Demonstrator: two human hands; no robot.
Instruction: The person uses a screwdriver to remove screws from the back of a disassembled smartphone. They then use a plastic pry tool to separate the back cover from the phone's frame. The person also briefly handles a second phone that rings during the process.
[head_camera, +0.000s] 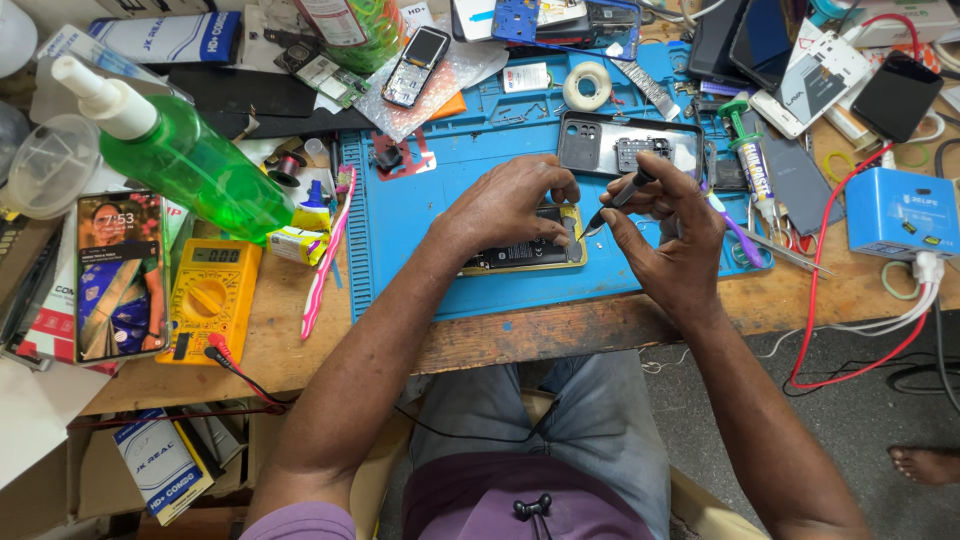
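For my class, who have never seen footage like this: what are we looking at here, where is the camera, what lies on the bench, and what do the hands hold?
The single picture comes from a camera worn on a person's head, looking down at their own hands. The left hand steadies an opened phone on a blue work mat. The right hand holds a small screwdriver, its tip at the phone. Around them lie a green spray bottle, a yellow multimeter, a lit phone and a removed phone back cover.

A lit phone screen is seen far left, beside a yellow meter; a blue-white box is stored below.
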